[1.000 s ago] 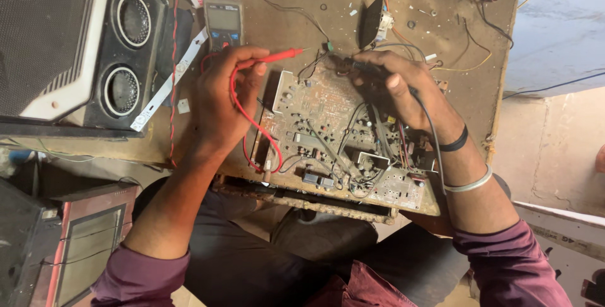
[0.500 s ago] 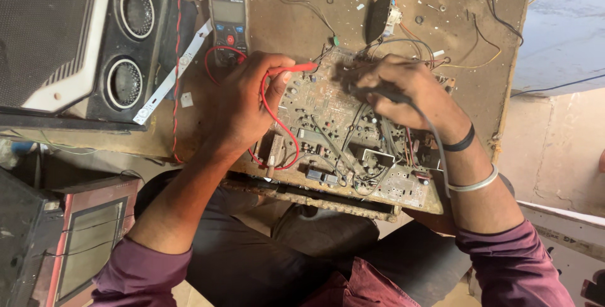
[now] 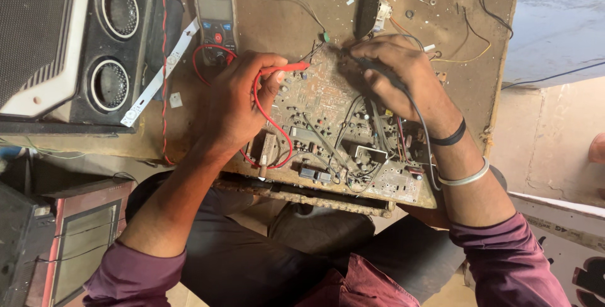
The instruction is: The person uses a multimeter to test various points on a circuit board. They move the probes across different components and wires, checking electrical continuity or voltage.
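Circuit board (image 3: pixel 334 130) lies at the near edge of the tabletop (image 3: pixel 441 36), over my lap. My left hand (image 3: pixel 236 102) is closed around the red probe (image 3: pixel 287 67), tip on the board's far left part, red lead looping under the palm. My right hand (image 3: pixel 403 77) pinches the black probe (image 3: pixel 378 70) against the board's far edge. Farther back sits the multimeter (image 3: pixel 215 20), and a speaker box (image 3: pixel 75 42) stands at far left.
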